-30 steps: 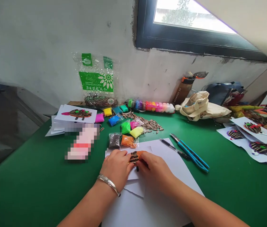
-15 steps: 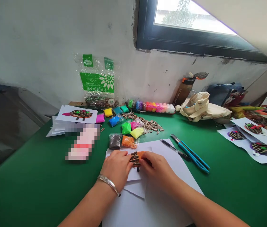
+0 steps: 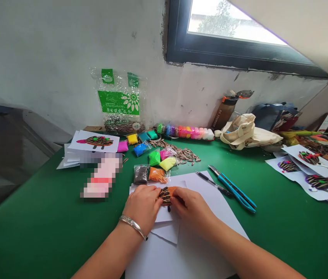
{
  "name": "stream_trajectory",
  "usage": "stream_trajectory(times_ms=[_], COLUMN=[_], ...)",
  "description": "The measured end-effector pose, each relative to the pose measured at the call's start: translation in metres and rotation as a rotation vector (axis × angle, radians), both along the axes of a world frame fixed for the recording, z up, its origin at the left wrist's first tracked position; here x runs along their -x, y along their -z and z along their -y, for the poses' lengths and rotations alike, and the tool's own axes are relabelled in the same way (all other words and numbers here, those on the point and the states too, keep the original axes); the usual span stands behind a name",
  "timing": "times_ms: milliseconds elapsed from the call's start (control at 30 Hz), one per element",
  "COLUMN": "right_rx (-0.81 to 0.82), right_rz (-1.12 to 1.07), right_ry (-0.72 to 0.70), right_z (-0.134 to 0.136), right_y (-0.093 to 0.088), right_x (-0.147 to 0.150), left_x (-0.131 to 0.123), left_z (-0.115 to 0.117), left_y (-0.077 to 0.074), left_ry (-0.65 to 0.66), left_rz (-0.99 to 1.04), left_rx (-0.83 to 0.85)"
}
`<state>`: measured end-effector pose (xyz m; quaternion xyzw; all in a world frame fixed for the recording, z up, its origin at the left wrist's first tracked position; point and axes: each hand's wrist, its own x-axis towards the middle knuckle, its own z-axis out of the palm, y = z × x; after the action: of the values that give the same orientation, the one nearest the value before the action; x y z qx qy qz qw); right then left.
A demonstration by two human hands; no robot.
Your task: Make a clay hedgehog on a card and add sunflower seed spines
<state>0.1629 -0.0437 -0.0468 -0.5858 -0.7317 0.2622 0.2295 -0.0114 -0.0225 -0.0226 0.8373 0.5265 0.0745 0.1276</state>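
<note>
A small white card lies on larger sheets of paper, bearing an orange clay shape with rows of striped sunflower seeds pressed into it. One small dark clay piece shows below the shape. My left hand, with a silver bracelet at the wrist, rests on the card at the left of the seeds, fingers laid out and thumb beside them. At the right end of the clay, my right hand has its fingertips pinched together; whatever they hold is hidden.
Behind the card lie bagged clay packets, including a black packet and an orange packet. Loose seeds are heaped beyond. A pen and blue utility knife lie right. Finished cards are stacked left.
The view has shifted very slightly. Both hands stay at the clay shape, with hardly any visible movement of the right fingertips.
</note>
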Motion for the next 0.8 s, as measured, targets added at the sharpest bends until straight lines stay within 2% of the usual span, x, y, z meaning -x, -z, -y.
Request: stream_trajectory(times_ms=[233, 333, 433, 567, 800], right_rx=[-0.054, -0.14, -0.188, -0.229, -0.259], right_rz=[0.057, 0.276, 0.375, 0.512, 0.713], right_ry=[-0.005, 0.056, 0.113, 0.114, 0.094], right_z=[-0.003, -0.022, -0.053, -0.088, -0.103], right_y=[-0.001, -0.005, -0.008, -0.007, 0.009], right_x=[-0.005, -0.021, -0.039, -0.051, -0.047], left_x=[0.002, 0.004, 0.005, 0.008, 0.01], left_z=[-0.002, -0.002, -0.004, -0.009, -0.011], left_y=[0.002, 0.001, 0.002, 0.008, 0.015], left_ry=[0.008, 0.009, 0.026, 0.033, 0.033], left_rz=[0.005, 0.029, 0.061, 0.093, 0.134], left_rx=[-0.011, -0.028, -0.04, -0.033, -0.039])
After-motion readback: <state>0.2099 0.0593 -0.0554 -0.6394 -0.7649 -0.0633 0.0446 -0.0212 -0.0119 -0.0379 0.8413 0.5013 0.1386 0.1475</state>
